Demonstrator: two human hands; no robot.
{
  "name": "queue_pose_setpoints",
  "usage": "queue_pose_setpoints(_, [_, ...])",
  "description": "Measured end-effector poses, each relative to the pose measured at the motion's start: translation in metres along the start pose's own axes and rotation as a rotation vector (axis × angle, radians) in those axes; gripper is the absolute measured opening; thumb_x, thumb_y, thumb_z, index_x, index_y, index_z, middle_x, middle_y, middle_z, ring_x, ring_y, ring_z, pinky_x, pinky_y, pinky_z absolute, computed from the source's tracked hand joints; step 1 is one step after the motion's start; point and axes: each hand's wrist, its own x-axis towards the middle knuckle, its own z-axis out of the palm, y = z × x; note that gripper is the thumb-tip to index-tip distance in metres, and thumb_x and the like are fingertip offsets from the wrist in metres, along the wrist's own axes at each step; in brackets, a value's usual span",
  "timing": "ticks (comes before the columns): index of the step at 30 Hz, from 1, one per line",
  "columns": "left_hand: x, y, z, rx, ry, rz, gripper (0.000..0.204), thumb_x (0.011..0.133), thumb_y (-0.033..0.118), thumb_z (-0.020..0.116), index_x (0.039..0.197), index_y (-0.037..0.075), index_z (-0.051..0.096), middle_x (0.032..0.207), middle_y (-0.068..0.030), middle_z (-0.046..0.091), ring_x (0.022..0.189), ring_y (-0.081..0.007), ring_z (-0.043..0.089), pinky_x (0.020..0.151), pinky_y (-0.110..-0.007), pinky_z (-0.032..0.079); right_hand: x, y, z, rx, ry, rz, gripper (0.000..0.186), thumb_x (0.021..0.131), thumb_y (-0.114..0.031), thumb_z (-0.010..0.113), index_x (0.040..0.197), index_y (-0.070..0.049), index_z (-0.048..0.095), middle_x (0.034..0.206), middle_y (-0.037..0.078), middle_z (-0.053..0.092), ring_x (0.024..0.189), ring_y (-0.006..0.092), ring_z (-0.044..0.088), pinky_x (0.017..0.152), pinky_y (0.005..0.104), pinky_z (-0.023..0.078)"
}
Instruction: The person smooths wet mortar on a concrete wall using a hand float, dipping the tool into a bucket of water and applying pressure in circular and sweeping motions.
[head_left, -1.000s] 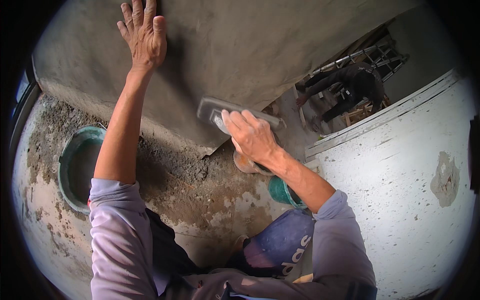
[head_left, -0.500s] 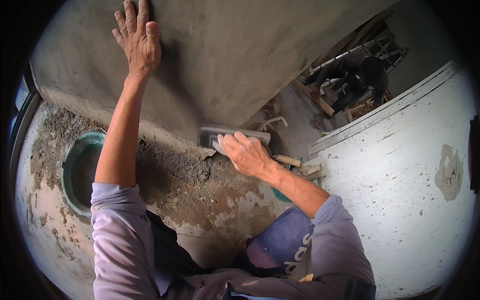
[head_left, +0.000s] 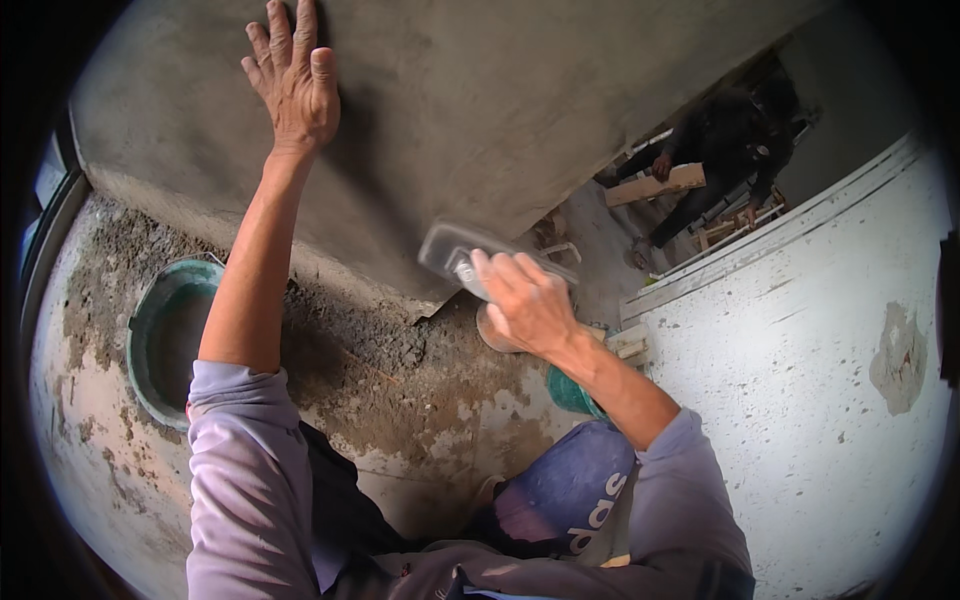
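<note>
2 hands well apart, rests the left hand (head_left: 300, 100) flat, fingers spread, against the grey wall (head_left: 470, 110) toward 11 o'clock; clamps the right hand (head_left: 525, 300) on a dark float (head_left: 455, 248) near the clock's centre, contact unclear. Has a green bucket (head_left: 139, 345) at 9 o'clock, a co-worker (head_left: 735, 130) at 2 o'clock.
</note>
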Motion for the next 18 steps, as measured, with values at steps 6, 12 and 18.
queue_pose_setpoints(6, [-0.016,-0.003,-0.009,0.137,-0.028,-0.037,0.083,0.104,0.068,0.014,0.164,0.012,0.025,0.172,-0.0149,0.01,0.158,-0.0392,0.002,0.123,-0.059,0.0,0.02,0.045,-0.084,-0.305,0.223,0.177,0.064,0.066,0.002,0.069,0.13,0.003,0.062,0.086,0.009,0.055,0.074,0.0257,0.059,0.061,0.0372,0.052])
queue_pose_setpoints(12, [-0.019,-0.009,-0.008,0.172,-0.035,-0.043,0.081,0.104,0.066,0.015,0.164,0.012,0.024,0.172,-0.0151,0.009,0.158,-0.0397,0.001,0.123,-0.06,0.0,0.05,0.018,-0.033,-0.123,0.027,0.02,0.06,0.07,-0.005,0.075,0.128,0.005,0.061,0.09,0.007,0.056,0.082,0.0206,0.059,0.057,0.0295,0.055])
queue_pose_setpoints(18, [-0.017,0.0,-0.005,0.157,-0.043,-0.032,0.081,0.104,0.066,0.016,0.164,0.012,0.024,0.172,-0.015,0.008,0.158,-0.04,0.0,0.122,-0.06,-0.001,-0.002,0.029,-0.069,-0.232,0.123,0.159,0.071,0.065,-0.002,0.071,0.135,0.002,0.059,0.088,0.009,0.054,0.079,0.0245,0.059,0.063,0.0334,0.055])
